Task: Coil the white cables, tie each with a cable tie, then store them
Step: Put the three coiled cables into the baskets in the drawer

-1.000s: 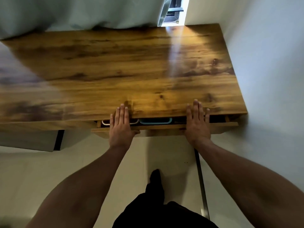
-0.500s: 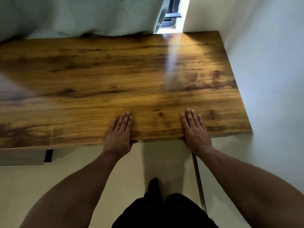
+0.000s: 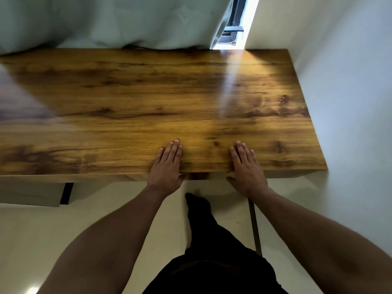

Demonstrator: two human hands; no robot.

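left hand point(image 3: 167, 166), right hand point(image 3: 247, 168), flat on desk point(image 3: 127, 102)

daylight from the window gap point(image 3: 237, 24) streaks glare across the desk point(image 3: 148, 98); wide-angle edges bend, slightly soft.

A wooden tabletop point(image 3: 137, 107) stands against a pale green curtain point(image 3: 106, 20), its right edge near a white wall point(image 3: 350, 92). Below lies a cream tiled floor point(image 3: 38, 234).

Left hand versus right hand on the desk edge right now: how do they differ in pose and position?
The left hand angles its fingers up and to the right; the right hand angles its fingers up and to the left. The left hand sits near the middle of the desk front; the right hand is closer to the wall-side corner. Both lie flat, palms down, empty, fingers on the desktop, thumbs over the front edge.
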